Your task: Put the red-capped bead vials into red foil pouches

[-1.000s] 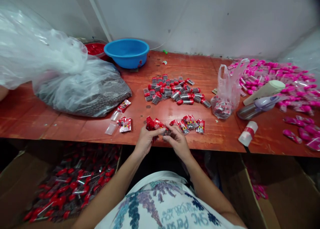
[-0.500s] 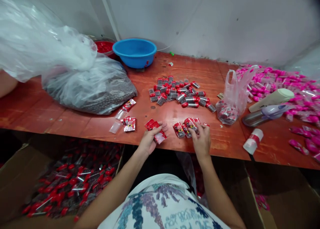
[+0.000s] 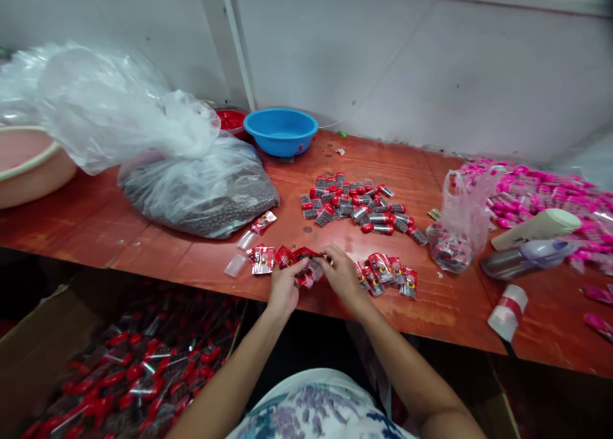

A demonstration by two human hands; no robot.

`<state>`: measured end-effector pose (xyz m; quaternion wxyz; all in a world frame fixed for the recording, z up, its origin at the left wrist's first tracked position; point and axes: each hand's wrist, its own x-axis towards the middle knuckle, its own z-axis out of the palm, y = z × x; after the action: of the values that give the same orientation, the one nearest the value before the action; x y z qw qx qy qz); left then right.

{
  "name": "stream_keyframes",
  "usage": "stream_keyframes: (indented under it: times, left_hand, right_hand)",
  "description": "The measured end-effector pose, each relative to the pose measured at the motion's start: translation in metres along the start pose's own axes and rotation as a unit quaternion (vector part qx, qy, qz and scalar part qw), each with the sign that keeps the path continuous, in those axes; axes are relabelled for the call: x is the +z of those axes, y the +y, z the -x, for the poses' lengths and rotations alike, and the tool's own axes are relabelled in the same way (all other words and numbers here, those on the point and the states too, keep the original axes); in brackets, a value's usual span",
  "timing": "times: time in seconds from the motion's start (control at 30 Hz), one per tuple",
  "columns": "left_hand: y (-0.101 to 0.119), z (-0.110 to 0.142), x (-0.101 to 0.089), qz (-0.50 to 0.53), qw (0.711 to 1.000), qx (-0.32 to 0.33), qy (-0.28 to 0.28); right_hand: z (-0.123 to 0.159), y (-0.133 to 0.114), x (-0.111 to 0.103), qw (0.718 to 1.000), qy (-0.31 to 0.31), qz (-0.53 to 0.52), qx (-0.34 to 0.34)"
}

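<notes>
Head view is showing a few packets [image 3: 263, 260] lying on the table [image 3: 440, 305] at left, beside two clear sleeves [image 3: 235, 264]. Just right of them, the left hand [image 3: 285, 289] is closing partway, its thumb pressing across a small bunch [image 3: 306, 277] of packets and its other fingers mostly hiding. That bunch is resting low over the table's front edge, showing red, with dark marks and a clear, shiny lower part; the packets are overlapping unevenly. At its right side, the right hand [image 3: 343, 279] is bending its fingers inward, thumb and fingertips pinching the bunch's upper edge (how many packets, I cannot tell). Farther right, a loose pile [image 3: 380, 269] of similar packets is lying near that hand.
</notes>
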<state>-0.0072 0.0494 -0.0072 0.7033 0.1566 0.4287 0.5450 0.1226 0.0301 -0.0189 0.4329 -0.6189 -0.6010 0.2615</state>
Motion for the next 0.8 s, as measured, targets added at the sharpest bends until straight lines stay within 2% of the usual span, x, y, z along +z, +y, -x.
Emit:
stream_keyframes:
  times: [0.13, 0.3, 0.37, 0.4, 0.47, 0.57, 0.67, 0.8]
  left_hand:
    - [0.0, -0.009, -0.008, 0.0, 1.0, 0.004, -0.009]
    - [-0.001, -0.025, -0.02, 0.003, 0.999, 0.036, 0.019]
    - [0.002, -0.03, -0.023, 0.008, 0.999, 0.038, 0.037]
    - [0.004, -0.032, -0.023, 0.011, 0.998, 0.033, 0.047]
    - [0.009, -0.033, -0.022, 0.016, 0.997, 0.016, 0.067]
    - [0.017, -0.029, -0.017, 0.032, 0.996, -0.013, 0.078]
    - [0.023, -0.024, -0.015, 0.039, 0.996, -0.049, 0.069]
    - [0.03, -0.021, -0.018, 0.009, 0.991, -0.12, 0.052]
  right_hand:
    - [-0.015, 0.001, 0.012, 0.999, -0.018, 0.028, -0.026]
    - [-0.032, 0.003, 0.016, 0.989, -0.112, 0.076, -0.052]
    - [-0.045, 0.005, 0.012, 0.987, -0.135, 0.078, -0.03]
    - [-0.053, 0.007, 0.01, 0.988, -0.126, 0.085, -0.005]
    - [-0.072, 0.011, 0.008, 0.988, -0.066, 0.128, 0.057]
    - [-0.096, 0.017, 0.012, 0.962, 0.011, 0.245, 0.116]
    - [-0.103, 0.022, 0.021, 0.938, 0.0, 0.323, 0.124]
    - [-0.085, 0.023, 0.023, 0.942, -0.03, 0.315, 0.113]
